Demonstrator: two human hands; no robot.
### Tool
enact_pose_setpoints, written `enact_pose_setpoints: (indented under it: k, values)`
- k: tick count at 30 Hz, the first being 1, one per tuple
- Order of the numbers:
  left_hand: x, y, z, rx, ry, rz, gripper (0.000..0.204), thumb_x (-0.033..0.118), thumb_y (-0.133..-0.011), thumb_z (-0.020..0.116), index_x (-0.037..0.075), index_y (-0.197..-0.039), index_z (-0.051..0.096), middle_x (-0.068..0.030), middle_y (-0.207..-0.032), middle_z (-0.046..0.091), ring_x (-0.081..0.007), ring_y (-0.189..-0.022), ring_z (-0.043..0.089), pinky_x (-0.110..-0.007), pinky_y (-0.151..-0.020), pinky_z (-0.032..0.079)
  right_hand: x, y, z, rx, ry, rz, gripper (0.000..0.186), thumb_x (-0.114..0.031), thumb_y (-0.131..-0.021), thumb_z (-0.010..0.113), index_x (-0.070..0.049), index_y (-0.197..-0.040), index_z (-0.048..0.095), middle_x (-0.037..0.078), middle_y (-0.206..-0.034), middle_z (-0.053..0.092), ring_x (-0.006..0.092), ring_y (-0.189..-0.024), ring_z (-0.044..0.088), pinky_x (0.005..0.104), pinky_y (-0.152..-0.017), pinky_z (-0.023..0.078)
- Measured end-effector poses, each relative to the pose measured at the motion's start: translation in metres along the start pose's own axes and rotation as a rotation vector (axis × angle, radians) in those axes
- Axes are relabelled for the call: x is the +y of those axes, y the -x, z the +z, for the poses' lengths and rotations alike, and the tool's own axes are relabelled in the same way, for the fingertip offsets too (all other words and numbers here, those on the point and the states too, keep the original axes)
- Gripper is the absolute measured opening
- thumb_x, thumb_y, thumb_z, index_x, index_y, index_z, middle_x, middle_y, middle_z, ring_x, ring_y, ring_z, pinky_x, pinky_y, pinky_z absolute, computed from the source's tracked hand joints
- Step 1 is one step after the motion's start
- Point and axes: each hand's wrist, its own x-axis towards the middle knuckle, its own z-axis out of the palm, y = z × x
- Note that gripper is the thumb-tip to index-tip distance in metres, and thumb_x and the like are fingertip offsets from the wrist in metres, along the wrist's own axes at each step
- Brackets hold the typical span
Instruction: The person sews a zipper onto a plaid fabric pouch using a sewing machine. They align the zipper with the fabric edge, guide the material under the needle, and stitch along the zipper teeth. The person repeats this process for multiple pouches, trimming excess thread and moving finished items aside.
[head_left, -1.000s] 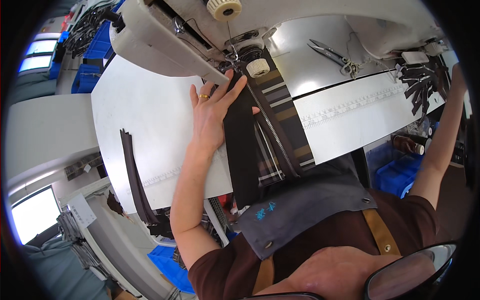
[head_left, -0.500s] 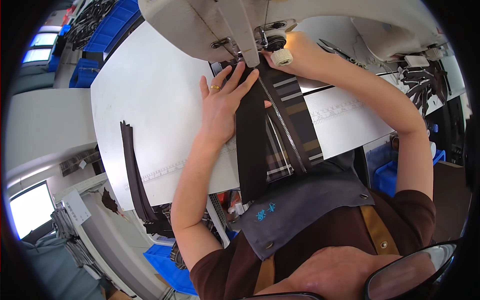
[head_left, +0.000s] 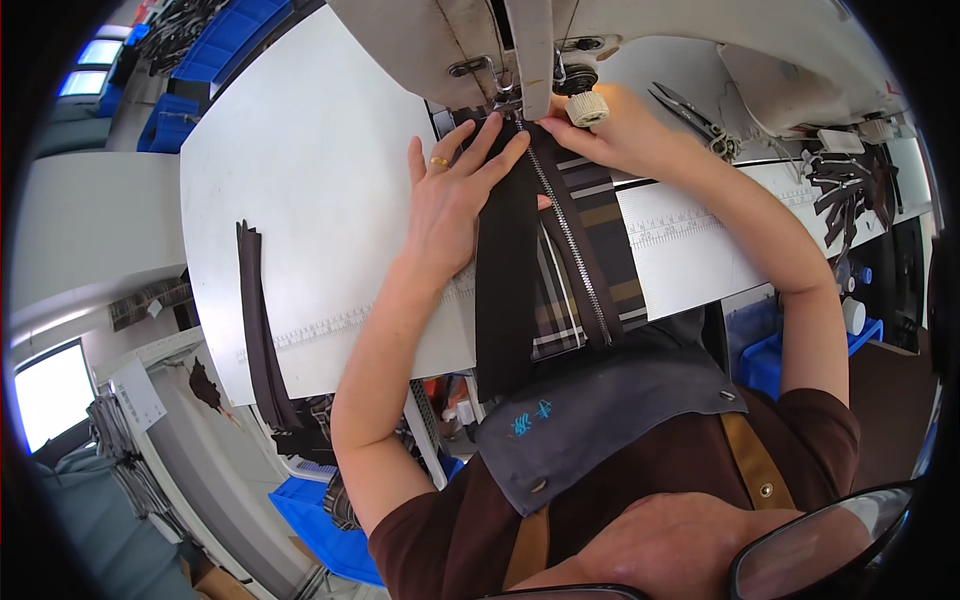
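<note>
A metal-toothed zipper on dark brown tape lies along plaid fabric, running toward the sewing machine's presser foot. Left of the zipper hangs a long black fabric strip. My left hand, wearing a ring, has its fingers spread over the strip's top near the foot. Its thumb tip shows past the strip's other side, so the strip sits between thumb and fingers. My right hand pinches the zipper's tape edge right of the foot; the machine's white knob partly hides those fingers.
Dark strips lie over the white table's left edge. Beyond my right forearm are scissors and a bundle of dark pieces. Blue bins stand below the table. The machine head overhangs the fabric.
The whole view has shifted slightly, with the machine now further right in it. My right thumb shows more clearly beside the knob. Both hands stay on the work by the foot.
</note>
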Motion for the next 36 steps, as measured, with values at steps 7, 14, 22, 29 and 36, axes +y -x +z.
enact_pose_setpoints:
  k: [7,14,22,29,36]
  values:
    - [-0.002,0.001,0.004,0.036,-0.03,0.052,0.058,0.047,-0.074,0.067,0.021,-0.125,0.056,-0.0105,-0.132,0.05,-0.0334,-0.121,0.043,-0.061,-0.103,0.019,0.014,0.009,0.011,0.086,0.467,-0.135,0.027,-0.006,-0.081,0.057,-0.01,-0.107,0.059,0.01,-0.073,0.058,0.0304,-0.068,0.057,0.04,-0.06,0.045]
    - [-0.003,0.001,0.004,0.04,-0.019,0.051,0.058,0.045,-0.072,0.07,0.022,-0.124,0.057,-0.0097,-0.133,0.05,-0.0331,-0.123,0.043,-0.06,-0.104,0.018,0.004,0.014,0.007,0.032,0.492,-0.224,0.061,-0.002,-0.075,0.057,-0.022,-0.132,0.047,0.005,-0.077,0.057,0.0244,-0.073,0.057,0.0361,-0.066,0.047]
    - [-0.002,0.0,0.003,0.02,-0.046,0.028,0.059,0.043,-0.069,0.073,0.024,-0.123,0.059,-0.0077,-0.135,0.049,-0.0321,-0.125,0.041,-0.059,-0.106,0.017,0.015,0.014,0.012,0.113,0.397,-0.184,0.025,-0.007,-0.077,0.06,-0.01,-0.103,0.059,0.006,-0.077,0.056,0.027,-0.071,0.056,0.0372,-0.066,0.045]
    - [-0.005,0.001,0.005,0.043,-0.031,0.071,0.056,0.049,-0.075,0.066,0.02,-0.122,0.058,-0.0124,-0.132,0.05,-0.0341,-0.123,0.042,-0.061,-0.104,0.017,0.006,0.009,0.007,0.223,0.492,-0.118,0.012,-0.014,-0.082,0.06,-0.004,-0.08,0.052,0.009,-0.074,0.054,0.029,-0.074,0.055,0.0395,-0.067,0.045]
    - [-0.004,0.0,0.005,0.054,0.003,0.071,0.054,0.048,-0.074,0.067,0.021,-0.12,0.06,-0.0137,-0.13,0.051,-0.0324,-0.123,0.043,-0.06,-0.105,0.017,0.009,0.008,0.01,0.235,0.459,-0.112,0.012,-0.013,-0.082,0.059,-0.004,-0.079,0.051,0.011,-0.073,0.054,0.0303,-0.074,0.055,0.04,-0.067,0.045]
